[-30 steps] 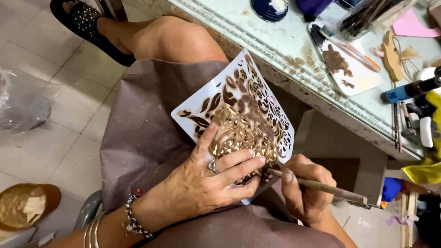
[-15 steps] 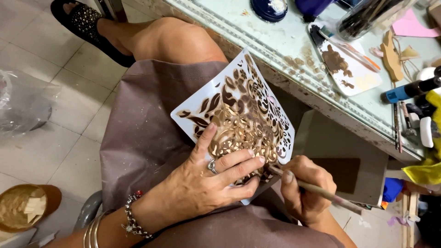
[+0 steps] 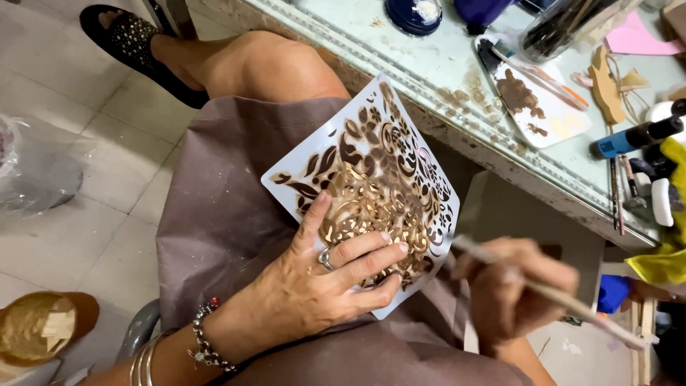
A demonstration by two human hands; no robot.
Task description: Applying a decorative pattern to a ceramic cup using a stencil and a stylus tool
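By the left edge a bowl of gold paint sat on the tiled floor, and a black studded sandal showed on the person's foot further up. The left hand, ringed and with bracelets at the wrist, lay flat with fingers spread on a white cut-out stencil resting on the brown apron across the lap, pinning its lower corner. Just right of it the right hand, blurred, was closed around a thin wooden-handled brush whose tip pointed at the stencil's right edge. Beyond stood the glass-topped table, carrying a paint-smeared white palette and a blue-handled tool
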